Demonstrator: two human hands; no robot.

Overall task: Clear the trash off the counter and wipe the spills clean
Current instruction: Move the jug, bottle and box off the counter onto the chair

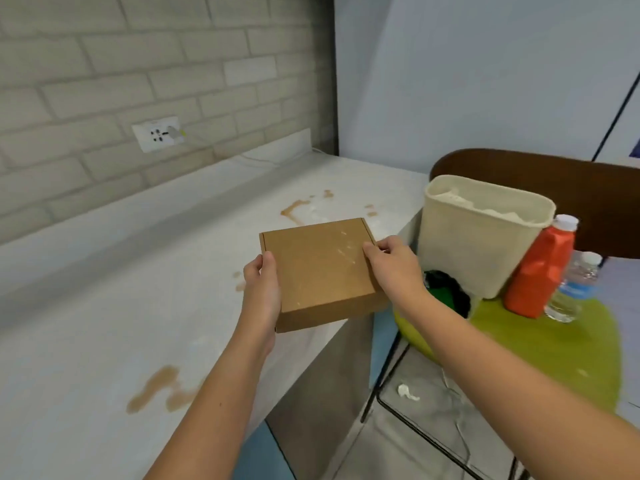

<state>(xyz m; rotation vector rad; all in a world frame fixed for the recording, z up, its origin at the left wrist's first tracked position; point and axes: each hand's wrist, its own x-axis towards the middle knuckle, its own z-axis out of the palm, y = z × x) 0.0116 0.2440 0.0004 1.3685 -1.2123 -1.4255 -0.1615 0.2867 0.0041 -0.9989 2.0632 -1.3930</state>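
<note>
A flat brown cardboard box (320,271) is held above the right part of the white counter (104,306), near its right edge. My left hand (261,289) grips the box's left side, thumb on top. My right hand (391,263) grips its right side, fingers curled over the top edge. Brown spills mark the counter: one streak (294,211) beyond the box, a larger patch (156,389) near the front, and small spots (238,280) beside my left hand. A cream waste bin (478,244) stands to the right of the counter.
The bin stands on a lime-green chair seat (554,344) with an orange bottle (540,271), a clear water bottle (575,289) and a black-green item (446,292). A crumpled white scrap (407,392) lies on the floor below. A wall socket (159,133) sits in the brick backsplash.
</note>
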